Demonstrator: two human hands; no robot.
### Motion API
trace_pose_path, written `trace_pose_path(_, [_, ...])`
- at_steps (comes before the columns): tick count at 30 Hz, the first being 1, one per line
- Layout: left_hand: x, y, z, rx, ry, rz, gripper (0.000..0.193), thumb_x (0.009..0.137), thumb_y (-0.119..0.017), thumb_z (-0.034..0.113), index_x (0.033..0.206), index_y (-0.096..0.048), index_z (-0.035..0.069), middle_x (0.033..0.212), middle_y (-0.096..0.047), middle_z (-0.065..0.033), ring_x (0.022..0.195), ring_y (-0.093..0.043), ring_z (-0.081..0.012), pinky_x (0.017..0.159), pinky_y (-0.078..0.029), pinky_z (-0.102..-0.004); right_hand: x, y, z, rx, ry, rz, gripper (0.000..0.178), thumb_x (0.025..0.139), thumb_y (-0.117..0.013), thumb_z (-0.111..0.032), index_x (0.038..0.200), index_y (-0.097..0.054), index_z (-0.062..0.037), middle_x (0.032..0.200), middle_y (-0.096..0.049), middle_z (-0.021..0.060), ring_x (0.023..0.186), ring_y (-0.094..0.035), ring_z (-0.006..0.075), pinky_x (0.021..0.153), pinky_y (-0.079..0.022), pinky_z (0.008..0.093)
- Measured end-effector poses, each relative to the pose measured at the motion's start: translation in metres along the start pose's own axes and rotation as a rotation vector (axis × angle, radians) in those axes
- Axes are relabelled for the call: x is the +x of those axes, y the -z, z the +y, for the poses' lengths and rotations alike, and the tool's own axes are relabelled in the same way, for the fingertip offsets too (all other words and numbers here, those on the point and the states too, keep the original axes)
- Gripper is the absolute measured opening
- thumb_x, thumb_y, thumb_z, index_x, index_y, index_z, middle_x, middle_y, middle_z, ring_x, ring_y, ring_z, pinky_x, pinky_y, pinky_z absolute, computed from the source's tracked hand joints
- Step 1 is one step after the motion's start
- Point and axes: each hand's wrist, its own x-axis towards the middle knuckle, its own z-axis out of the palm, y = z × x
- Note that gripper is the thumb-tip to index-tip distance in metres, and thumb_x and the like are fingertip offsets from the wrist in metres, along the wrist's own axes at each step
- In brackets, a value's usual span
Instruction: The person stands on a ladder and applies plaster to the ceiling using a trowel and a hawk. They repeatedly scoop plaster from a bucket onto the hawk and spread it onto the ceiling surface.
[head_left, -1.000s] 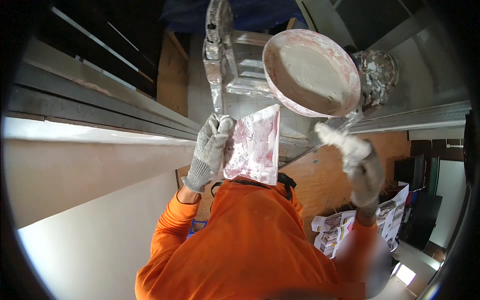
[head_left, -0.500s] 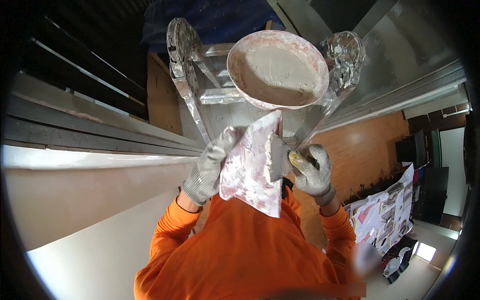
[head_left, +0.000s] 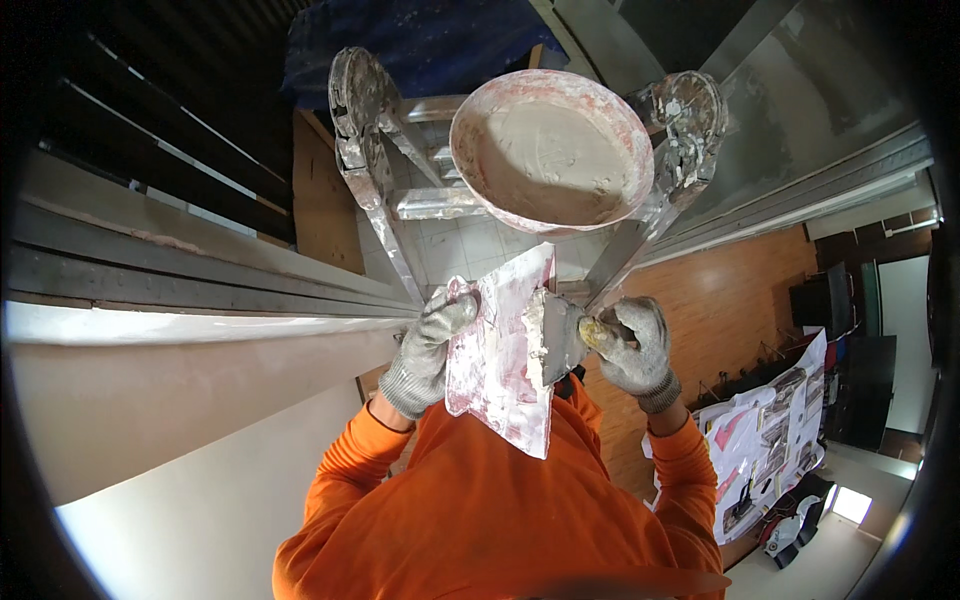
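Grey knit gloves cover both hands. My left hand (head_left: 432, 335) is closed on the left edge of a flat plaster board (head_left: 495, 345), pinkish and smeared with white, tilted in front of my chest. My right hand (head_left: 632, 345) grips a putty knife (head_left: 566, 338), its handle mostly hidden in the fingers. The wide grey blade lies against the board's right side, with a ridge of pale wet plaster along its edge. Beyond the board, a round pinkish bowl (head_left: 470, 185) of smooth grey-white plaster (head_left: 560, 150) rests on top of a ladder.
The plaster-spattered folding ladder (head_left: 360, 100) stands just ahead. On my left runs a wall ledge (head_left: 200, 285) with dark slats above it. A wooden floor (head_left: 720, 290) lies far below on the right, near a table covered with printed sheets (head_left: 770, 430).
Both hands have come slightly nearer my body with the board. The putty knife's blade has slid a little leftward across the board, and the plaster ridge on it has moved along.
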Motion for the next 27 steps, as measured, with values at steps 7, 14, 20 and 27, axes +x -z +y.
trace_pose_path(7, [0.009,0.004,-0.007,-0.015,0.068,0.062,0.042,0.093,-0.066,0.002,0.135,-0.060,0.007,0.133,-0.065,-0.0089,0.122,-0.065,-0.0260,0.110,-0.053,-0.0468,0.005,0.019,-0.001,0.008,-0.036,0.019,0.034,0.072,-0.081,-0.001,0.103,-0.073,-0.0113,0.102,-0.067,0.0087,0.086,-0.064,0.0309,0.077,-0.051,0.0454])
trace_pose_path(14, [0.009,0.020,-0.012,-0.263,0.139,-0.331,0.049,0.095,-0.064,0.002,0.143,-0.054,0.006,0.141,-0.061,-0.0154,0.129,-0.061,-0.0300,0.112,-0.050,-0.0489,-0.013,0.028,0.006,-0.183,0.025,-0.134,0.034,0.077,-0.086,-0.019,0.109,-0.075,-0.0223,0.112,-0.060,0.0064,0.095,-0.063,0.0301,0.078,-0.050,0.0470])
trace_pose_path(20, [0.007,0.006,0.002,-0.031,-0.163,-0.319,0.060,0.095,-0.063,0.009,0.151,-0.043,0.003,0.149,-0.053,-0.0183,0.135,-0.055,-0.0331,0.115,-0.047,-0.0524,-0.003,0.049,0.001,-0.252,-0.090,-0.075,0.044,0.079,-0.078,-0.013,0.121,-0.071,-0.0190,0.113,-0.059,0.0081,0.094,-0.060,0.0317,0.082,-0.051,0.0467])
trace_pose_path(27, [0.012,-0.041,0.003,0.397,-0.325,0.026,0.054,0.107,-0.055,0.034,0.151,-0.043,0.006,0.143,-0.056,-0.0082,0.126,-0.058,-0.0219,0.109,-0.047,-0.0409,0.097,0.077,-0.009,-0.536,-0.181,-0.071,0.037,0.090,-0.068,-0.019,0.127,-0.067,-0.0154,0.112,-0.065,0.0064,0.106,-0.060,0.0258,0.094,-0.049,0.0415])
